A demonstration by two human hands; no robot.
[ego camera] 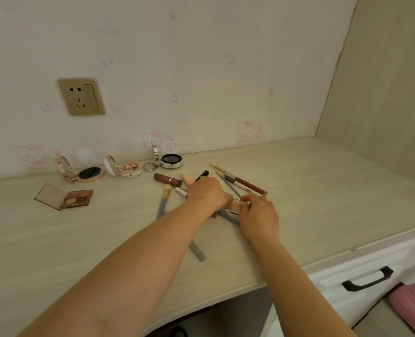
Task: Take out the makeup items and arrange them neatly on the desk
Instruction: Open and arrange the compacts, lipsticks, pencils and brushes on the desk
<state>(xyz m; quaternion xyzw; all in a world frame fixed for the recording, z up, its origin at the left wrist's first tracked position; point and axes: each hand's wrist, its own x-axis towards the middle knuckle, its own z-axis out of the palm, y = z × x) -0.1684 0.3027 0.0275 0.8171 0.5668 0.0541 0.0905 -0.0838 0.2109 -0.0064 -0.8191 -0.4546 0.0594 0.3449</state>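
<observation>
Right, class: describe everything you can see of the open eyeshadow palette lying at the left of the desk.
The eyeshadow palette is a flat, square, brownish case that looks like translucent plastic. It lies open on the pale wood-grain desk: the lid is folded back flat to the left, and the base on the right holds several pans in brown and peach tones. It sits askew, apart from the round compacts behind it and the pile of pencils. Nothing but the desk touches it; neither hand is near.

Both hands (205, 190) (260, 216) extended, fingers curled, nearly touching
</observation>
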